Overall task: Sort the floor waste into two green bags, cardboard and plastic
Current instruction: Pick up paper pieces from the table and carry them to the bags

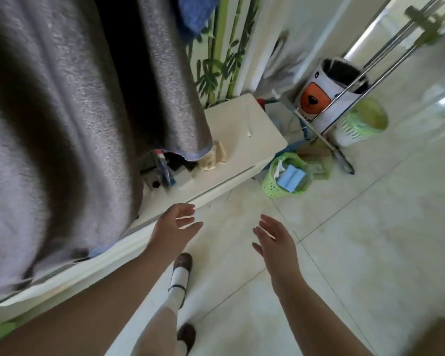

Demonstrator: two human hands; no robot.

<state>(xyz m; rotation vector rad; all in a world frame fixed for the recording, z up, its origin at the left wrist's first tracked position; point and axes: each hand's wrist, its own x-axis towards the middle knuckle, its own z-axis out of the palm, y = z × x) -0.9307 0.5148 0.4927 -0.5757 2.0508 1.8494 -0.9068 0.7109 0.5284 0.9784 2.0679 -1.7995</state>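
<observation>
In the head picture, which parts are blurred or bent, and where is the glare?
Head view: the grey curtain and the metal rack are smeared by motion blur; straight floor lines bow from the wide lens; glare brightens the tiles at upper right; both open hands, left hand and right hand, stay fairly sharp.

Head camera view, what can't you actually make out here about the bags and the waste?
- Green basket: blue pieces show on top; what lies beneath is hidden.
- Second green bag: behind the basket, motion blur hides its contents.
- Items under the grey curtain: covered by its hem.
- Both hands, left and right, hold nothing.
</observation>
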